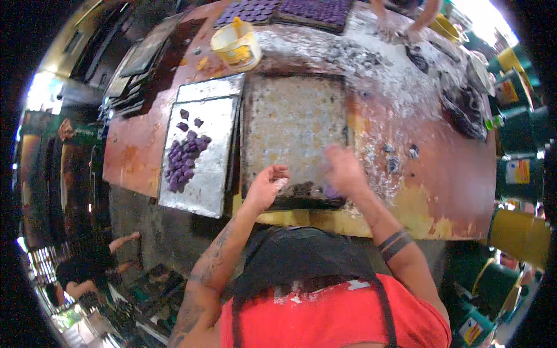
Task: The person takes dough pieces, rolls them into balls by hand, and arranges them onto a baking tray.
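A worn, greyish baking tray (296, 116) with a dark rim lies in front of me. My left hand (268, 184) hovers over its near left part, fingers loosely curled and a little apart, with a whitish patch at the palm; I see nothing held. Over the tray's right side is my right hand (346, 171), smeared by motion, its fingers unreadable. A blurred purple piece (331, 192) shows just below that hand; whether it is touched is unclear. On the left, a silvery tray (212, 156) carries a heap of purple dough pieces (187, 155), with a few darker ones apart.
A yellow-stained white bucket (236, 47) stands beyond the trays. Trays of purple rounds (246, 11) sit at the far edge. White flour (394, 75) covers the right-hand tabletop, near another person's hands (400, 29). Stacked dark trays (136, 66) lie far left; a dark plastic bag (464, 107) lies right.
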`<control>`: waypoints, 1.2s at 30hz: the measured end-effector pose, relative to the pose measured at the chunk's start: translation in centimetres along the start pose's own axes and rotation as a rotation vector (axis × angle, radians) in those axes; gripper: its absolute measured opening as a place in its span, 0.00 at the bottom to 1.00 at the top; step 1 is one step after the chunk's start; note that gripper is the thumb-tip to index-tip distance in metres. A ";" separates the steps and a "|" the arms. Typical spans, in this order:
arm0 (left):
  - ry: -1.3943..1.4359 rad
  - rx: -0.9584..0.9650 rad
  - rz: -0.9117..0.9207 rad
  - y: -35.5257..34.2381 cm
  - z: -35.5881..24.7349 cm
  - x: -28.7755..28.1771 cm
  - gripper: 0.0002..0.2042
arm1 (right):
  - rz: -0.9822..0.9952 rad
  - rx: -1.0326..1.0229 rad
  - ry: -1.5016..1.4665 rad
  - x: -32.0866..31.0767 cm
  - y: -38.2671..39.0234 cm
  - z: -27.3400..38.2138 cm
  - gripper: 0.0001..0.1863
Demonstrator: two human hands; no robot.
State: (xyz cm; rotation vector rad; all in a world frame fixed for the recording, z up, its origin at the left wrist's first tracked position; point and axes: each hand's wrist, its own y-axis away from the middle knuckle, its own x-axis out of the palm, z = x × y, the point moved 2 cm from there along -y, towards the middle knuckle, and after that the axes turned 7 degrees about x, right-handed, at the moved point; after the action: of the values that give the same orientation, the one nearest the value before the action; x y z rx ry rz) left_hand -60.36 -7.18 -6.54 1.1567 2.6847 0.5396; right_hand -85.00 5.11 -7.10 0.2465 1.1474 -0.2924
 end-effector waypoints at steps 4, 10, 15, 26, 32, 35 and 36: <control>-0.434 0.130 -0.153 0.7 -1.5 -5.7 0.11 | -0.445 0.352 0.113 -5.9 -0.5 -10.3 0.20; -1.088 0.520 -0.613 -3.7 -1.0 -20.8 0.06 | -0.392 0.390 -0.285 -4.3 3.8 -17.6 0.13; -1.298 0.531 -0.601 -7.3 -3.2 -24.2 0.10 | -0.431 0.624 -0.736 -0.9 9.3 -12.6 0.09; 0.470 0.123 -0.115 -0.2 -8.6 -8.0 0.17 | -0.203 0.056 -0.678 -6.6 -2.8 21.3 0.09; 0.644 0.105 0.106 0.8 -8.6 -6.6 0.16 | -0.400 -0.149 -0.267 -4.8 -1.5 22.0 0.17; 0.542 0.238 0.171 0.7 -9.1 -7.3 0.16 | -0.290 0.179 -0.551 -7.8 -0.9 22.7 0.20; 0.468 0.326 0.240 0.6 -9.7 -6.4 0.16 | -0.058 0.149 -0.642 -7.3 -1.2 19.8 0.20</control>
State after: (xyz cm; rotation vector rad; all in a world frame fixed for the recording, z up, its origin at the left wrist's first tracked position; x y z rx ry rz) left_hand -58.35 -14.00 2.75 1.6315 3.1359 0.4639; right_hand -71.20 -1.96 7.29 0.2275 0.4986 -0.4686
